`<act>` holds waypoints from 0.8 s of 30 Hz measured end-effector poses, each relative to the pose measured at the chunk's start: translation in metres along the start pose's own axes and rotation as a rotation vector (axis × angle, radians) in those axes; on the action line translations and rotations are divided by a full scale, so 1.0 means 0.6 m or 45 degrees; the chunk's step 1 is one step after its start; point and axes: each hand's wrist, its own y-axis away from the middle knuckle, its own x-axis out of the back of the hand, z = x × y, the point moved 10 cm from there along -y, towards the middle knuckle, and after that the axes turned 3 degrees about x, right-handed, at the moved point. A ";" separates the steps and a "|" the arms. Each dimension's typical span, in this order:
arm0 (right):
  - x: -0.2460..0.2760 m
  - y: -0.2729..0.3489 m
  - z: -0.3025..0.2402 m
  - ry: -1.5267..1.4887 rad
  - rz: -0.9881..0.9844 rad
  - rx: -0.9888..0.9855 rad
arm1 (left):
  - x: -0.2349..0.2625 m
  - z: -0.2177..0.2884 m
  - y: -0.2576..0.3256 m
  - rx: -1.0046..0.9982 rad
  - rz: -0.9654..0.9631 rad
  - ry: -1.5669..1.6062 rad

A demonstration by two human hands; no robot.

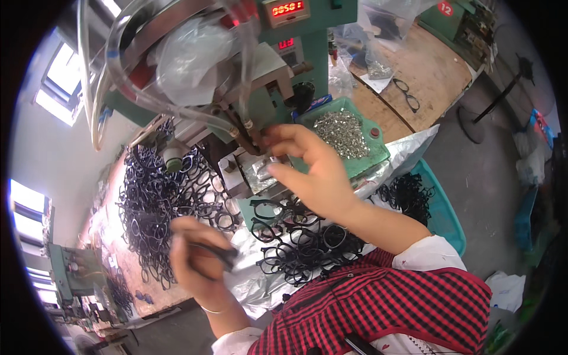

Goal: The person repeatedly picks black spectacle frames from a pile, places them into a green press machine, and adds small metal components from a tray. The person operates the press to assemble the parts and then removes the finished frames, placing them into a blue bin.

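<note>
My left hand (198, 263), slightly blurred, is closed around a black eyeglass frame (226, 255), of which only a smeared dark end shows beside my fingers. My right hand (322, 174) reaches in to the metal jig (258, 170) of a green machine (312, 68). Its thumb and fingers curl together at the jig, just under the press head; what they pinch is too small to make out. In front of the jig, several black eyeglass frames (307, 245) lie heaped on silvery sheeting. Right of the jig sits a green tray (374, 155) holding many small metal parts (342, 133).
A big pile of black frames (154, 207) spreads over the table at left. A teal bin (441, 204) with dark pieces stands at right. On the wooden table behind lie one frame (407, 96) and plastic bags (378, 62). Clear hoses (171, 112) hang around the press head.
</note>
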 end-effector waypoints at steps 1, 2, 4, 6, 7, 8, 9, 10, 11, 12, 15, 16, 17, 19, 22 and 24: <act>0.009 0.000 0.000 0.037 -0.070 0.011 | -0.044 -0.043 0.010 0.257 -0.099 0.053; 0.034 -0.003 0.004 0.282 -0.091 -0.002 | -0.083 -0.081 0.021 0.505 -0.206 0.104; 0.112 -0.012 0.020 0.945 0.074 0.247 | -0.140 -0.150 0.026 0.992 -0.391 0.126; 0.179 0.003 0.087 1.557 0.175 0.202 | -0.148 -0.191 0.022 1.110 -0.406 0.366; 0.195 0.011 0.106 1.575 0.166 0.240 | -0.142 -0.200 0.007 1.060 -0.352 0.333; 0.204 0.017 0.111 1.588 0.157 0.275 | -0.129 -0.212 -0.005 1.002 -0.321 0.277; 0.213 0.021 0.115 1.552 0.147 0.269 | -0.126 -0.217 -0.008 1.005 -0.317 0.300; 0.212 0.018 0.114 1.504 0.146 0.272 | -0.121 -0.215 -0.013 0.999 -0.312 0.308; 0.210 0.016 0.113 1.455 0.142 0.277 | -0.119 -0.218 -0.014 1.004 -0.310 0.311; 0.213 0.017 0.110 1.474 0.173 0.266 | -0.119 -0.217 -0.014 0.999 -0.275 0.239; 0.191 0.009 0.107 1.514 0.195 0.280 | -0.118 -0.206 -0.012 0.966 -0.256 0.221; 0.185 0.004 0.104 1.558 0.196 0.308 | -0.115 -0.211 -0.012 0.965 -0.245 0.168; 0.185 -0.001 0.099 1.553 0.208 0.315 | -0.114 -0.219 -0.007 0.978 -0.298 0.190; 0.186 0.000 0.093 1.458 0.235 0.345 | -0.111 -0.220 0.027 1.041 -0.373 0.310; 0.204 0.015 0.084 1.224 0.320 0.352 | -0.061 -0.151 0.078 0.636 -0.457 -0.196; 0.232 0.041 0.069 1.131 0.409 0.260 | 0.005 -0.030 0.069 -0.038 0.002 -1.178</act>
